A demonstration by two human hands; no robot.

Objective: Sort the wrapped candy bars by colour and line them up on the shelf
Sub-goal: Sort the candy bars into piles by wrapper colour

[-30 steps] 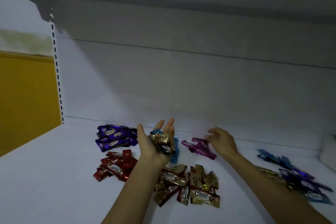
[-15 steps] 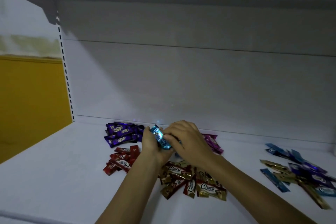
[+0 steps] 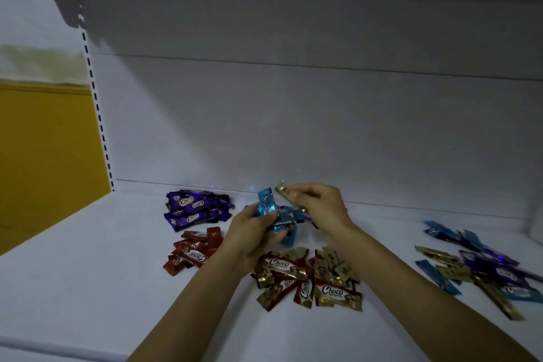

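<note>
Candy bars [image 3: 266, 205] in hands; piles [image 3: 308, 276] surround.

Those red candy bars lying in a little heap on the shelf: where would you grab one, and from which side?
Take a bar on top of the red candy bars by its long edges, near the middle, coming straight down from above. They lie flat and overlapping on the shelf, so the thin sides of the top ones are probably the easiest grip; the crimped ends are partly tucked under neighbours.

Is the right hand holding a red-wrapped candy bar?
No. The right hand pinches a gold candy bar, while the red bars lie on the shelf to the left.
</note>
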